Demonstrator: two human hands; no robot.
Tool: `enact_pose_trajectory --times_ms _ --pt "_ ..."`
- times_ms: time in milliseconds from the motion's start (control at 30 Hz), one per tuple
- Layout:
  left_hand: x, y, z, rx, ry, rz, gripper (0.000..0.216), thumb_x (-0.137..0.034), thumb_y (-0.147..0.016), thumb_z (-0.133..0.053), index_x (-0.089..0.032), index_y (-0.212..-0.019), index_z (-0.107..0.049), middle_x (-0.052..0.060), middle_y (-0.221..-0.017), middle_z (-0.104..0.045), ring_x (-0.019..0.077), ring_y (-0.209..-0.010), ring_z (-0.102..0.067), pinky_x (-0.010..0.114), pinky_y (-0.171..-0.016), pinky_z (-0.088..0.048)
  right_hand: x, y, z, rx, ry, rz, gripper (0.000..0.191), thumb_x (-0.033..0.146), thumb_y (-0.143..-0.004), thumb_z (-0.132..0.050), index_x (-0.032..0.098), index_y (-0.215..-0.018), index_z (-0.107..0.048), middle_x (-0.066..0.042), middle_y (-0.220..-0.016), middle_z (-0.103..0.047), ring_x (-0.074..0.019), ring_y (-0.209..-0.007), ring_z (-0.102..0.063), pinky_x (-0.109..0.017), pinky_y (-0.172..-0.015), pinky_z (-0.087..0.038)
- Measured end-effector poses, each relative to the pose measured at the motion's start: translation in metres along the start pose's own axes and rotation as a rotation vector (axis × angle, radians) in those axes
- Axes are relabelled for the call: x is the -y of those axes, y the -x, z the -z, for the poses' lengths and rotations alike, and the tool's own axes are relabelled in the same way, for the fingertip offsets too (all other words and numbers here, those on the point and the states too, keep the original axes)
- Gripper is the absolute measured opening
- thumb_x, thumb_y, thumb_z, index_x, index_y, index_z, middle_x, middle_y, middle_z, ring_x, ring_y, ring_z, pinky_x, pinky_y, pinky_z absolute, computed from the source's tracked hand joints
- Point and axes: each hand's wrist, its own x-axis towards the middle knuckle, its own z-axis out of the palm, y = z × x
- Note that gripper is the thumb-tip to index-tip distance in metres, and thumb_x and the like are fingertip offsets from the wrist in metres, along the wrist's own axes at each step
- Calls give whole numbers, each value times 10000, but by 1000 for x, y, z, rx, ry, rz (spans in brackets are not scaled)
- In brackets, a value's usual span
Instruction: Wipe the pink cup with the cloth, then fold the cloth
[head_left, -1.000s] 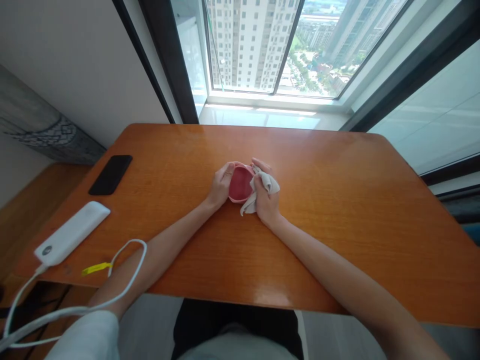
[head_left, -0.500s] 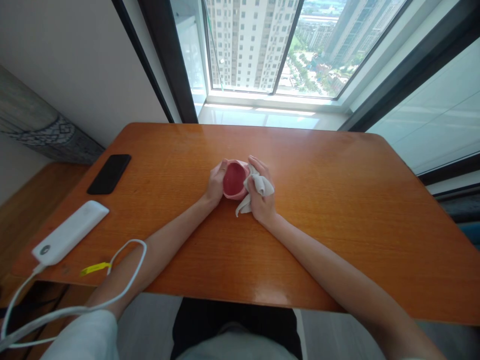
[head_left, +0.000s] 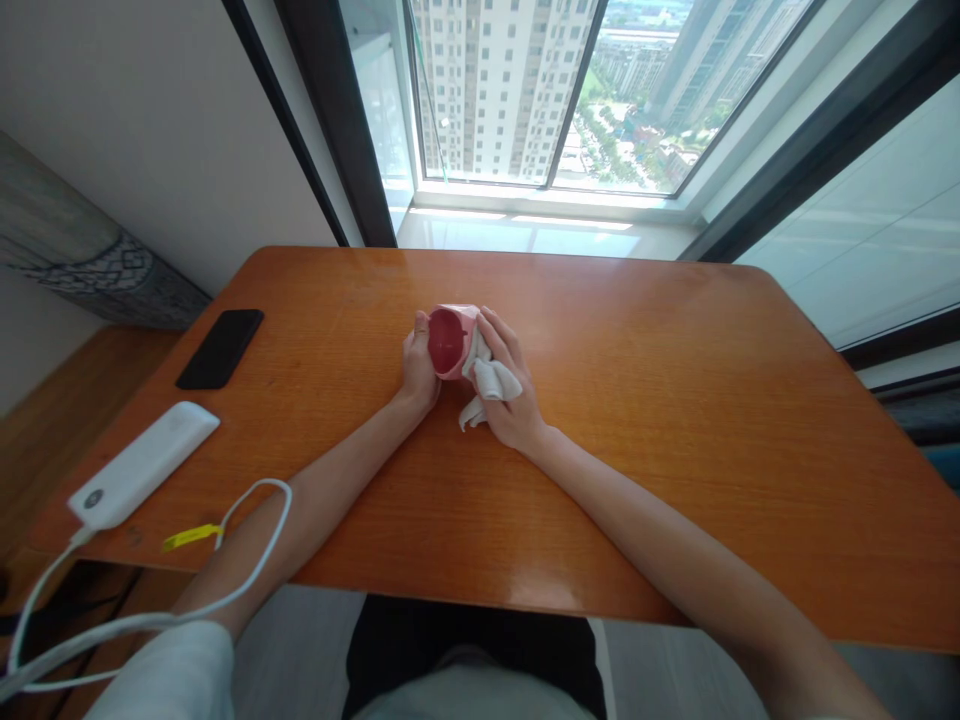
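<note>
Pink cup [head_left: 448, 342] is held tipped on its side near the middle of the table [head_left: 675, 420], its mouth turned toward the wearer, so that the inside is open to the cloth; well to the left of the fingers lie a black phone [head_left: 220, 347] and, nearer the front edge, a white power bank [head_left: 142, 464] with its white cable [head_left: 247, 560] looping off the table; the left hand [head_left: 418, 368] is closed around the cup's left wall, thumb at the rim, evidently to steady it; just right of the cup, the right hand [head_left: 504, 385] is closed on a crumpled white cloth [head_left: 487, 385], which is pressed against the cup's right side and rim, a loose end hanging to the table below the fingers; compared with a second ago, cup and both hands are seen further left and further from the wearer, the cup's mouth is turned more leftward, and the cloth is bunched tighter.
</note>
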Motion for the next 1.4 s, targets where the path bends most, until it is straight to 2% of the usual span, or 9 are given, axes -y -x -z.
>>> enact_pose_trajectory --times_ms 267,500,633,733,933,1033,1233,1300,1400 --pt "-12 22 -4 247 -390 -293 578 -763 -1102 -483 -263 -1270 -720 73 -1302 -767 243 -1213 -711 353 -1077 -537 -15 2 1 -308 -195 -255 463 509 -1136 -575 347 -1565 -636 -62 -1644 -618 -294 -1536 -575 -586 -1363 -400" --pt "-10 20 -3 185 -305 -238 565 -740 -1110 -474 -262 -1318 -693 76 -1290 -761 229 -1121 -720 342 -996 -565 -11 -1 -1 -275 -72 -194 580 520 -1011 -773 319 -1537 -634 -93 -1609 -627 -307 -1491 -591 -588 -1338 -426" --pt "-15 19 -4 217 -300 -219 416 -615 -1065 -585 -232 -1141 -728 50 -1096 -771 209 -955 -701 310 -862 -560 -8 0 1 -340 -137 -234 485 512 -1014 -776 278 -1433 -707 -101 -1459 -732 -298 -1365 -685 -566 -1270 -501" --pt "-20 21 -3 303 -315 -201 374 -552 -1040 -584 -226 -1141 -735 29 -1002 -765 195 -859 -679 295 -776 -531 -11 1 6 -357 -210 -239 450 513 -982 -818 263 -1353 -768 -96 -1373 -787 -307 -1294 -729 -557 -1229 -529" --pt "-27 24 -1 485 -386 -254 439 -596 -1037 -692 -243 -1290 -757 70 -1296 -805 263 -1212 -737 352 -1079 -546 -18 -1 9 -297 -341 -352 446 508 -901 -896 263 -1266 -824 -78 -1243 -847 -297 -1152 -787 -514 -1131 -600" --pt "-25 26 -4 439 -388 -276 424 -598 -1073 -663 -245 -1277 -780 76 -1338 -803 269 -1267 -730 375 -1143 -528 -14 -3 7 -301 -364 -354 416 533 -963 -827 273 -1288 -807 -78 -1304 -832 -298 -1227 -771 -520 -1180 -576" --pt "-13 30 -15 101 -262 -258 532 -681 -1128 -513 -242 -1319 -746 105 -1432 -759 278 -1339 -701 422 -1188 -523 -6 -5 3 -326 -307 -320 408 572 -1041 -713 314 -1354 -758 -67 -1503 -738 -289 -1394 -685 -538 -1298 -473" --pt "-14 33 -17 90 -304 -307 541 -684 -1139 -482 -252 -1341 -738 104 -1463 -737 276 -1374 -678 428 -1222 -497 -8 -5 2 -328 -326 -328 429 576 -1050 -694 312 -1385 -741 -71 -1511 -729 -293 -1398 -681 -539 -1292 -478" --pt "-17 39 -17 202 -450 -434 501 -655 -1144 -501 -274 -1355 -749 91 -1384 -750 263 -1323 -688 416 -1208 -496 -12 -4 3 -406 -385 -354 428 568 -1064 -658 287 -1374 -748 -79 -1461 -747 -296 -1353 -703 -531 -1258 -505"
